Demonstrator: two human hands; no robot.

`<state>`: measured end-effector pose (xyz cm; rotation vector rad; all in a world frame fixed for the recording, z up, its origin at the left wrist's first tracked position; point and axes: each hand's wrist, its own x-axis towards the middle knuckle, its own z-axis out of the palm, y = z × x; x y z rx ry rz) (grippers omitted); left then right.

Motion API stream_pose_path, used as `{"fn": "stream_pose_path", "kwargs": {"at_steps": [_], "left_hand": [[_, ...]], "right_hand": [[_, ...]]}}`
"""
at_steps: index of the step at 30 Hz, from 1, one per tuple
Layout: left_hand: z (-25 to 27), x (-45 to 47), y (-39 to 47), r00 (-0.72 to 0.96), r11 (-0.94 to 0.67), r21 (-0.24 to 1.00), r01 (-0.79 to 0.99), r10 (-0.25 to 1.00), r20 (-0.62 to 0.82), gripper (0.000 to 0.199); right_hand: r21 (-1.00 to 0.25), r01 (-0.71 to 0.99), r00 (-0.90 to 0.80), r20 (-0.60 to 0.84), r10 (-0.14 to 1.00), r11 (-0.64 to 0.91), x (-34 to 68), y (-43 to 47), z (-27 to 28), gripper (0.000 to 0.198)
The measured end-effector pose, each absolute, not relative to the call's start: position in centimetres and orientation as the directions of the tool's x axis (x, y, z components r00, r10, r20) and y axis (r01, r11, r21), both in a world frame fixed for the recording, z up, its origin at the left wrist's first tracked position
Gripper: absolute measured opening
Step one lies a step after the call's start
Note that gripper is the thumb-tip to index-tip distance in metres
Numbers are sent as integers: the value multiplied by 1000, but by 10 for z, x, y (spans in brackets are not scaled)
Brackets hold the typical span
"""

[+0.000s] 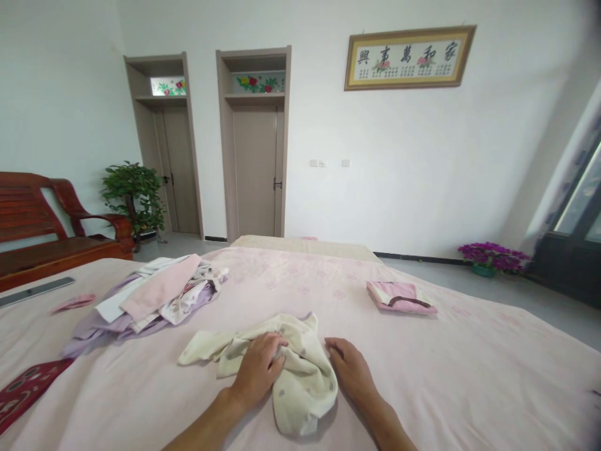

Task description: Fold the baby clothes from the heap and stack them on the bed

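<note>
A crumpled cream garment (305,376) with small grey spots lies on the pink bedsheet in front of me. My left hand (260,369) is on its middle, with fingers and thumb closed on a fold of the cloth. Just beyond the garment's right edge rests my right hand (350,369), fingers loosely bent and holding nothing. Whether its fingertips touch the cloth I cannot tell. Further right lies a folded pink garment (399,295) with a brown and white trim.
A heap of clothes (159,294) in pink, white and lilac is at the left, by a small pink band (74,303). A dark flat object (37,290) and a red patterned item (28,388) lie further left. The pink bedsheet (469,376) spreads underneath.
</note>
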<state>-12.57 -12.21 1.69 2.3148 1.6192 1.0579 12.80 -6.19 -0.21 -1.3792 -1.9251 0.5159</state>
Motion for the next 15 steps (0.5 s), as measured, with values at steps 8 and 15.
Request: {"fn": "stream_pose_path", "kwargs": {"at_steps": [8,15], "left_hand": [[11,-125,-121,203,-431,437,789,855,477,31],[8,-128,-119,226,-449,418,790,846,482,31]], "right_hand": [[-608,677,-245,345,906,414,127,-64,2,33],[-541,697,-316,357,879,470,125,-67,4,28]]}}
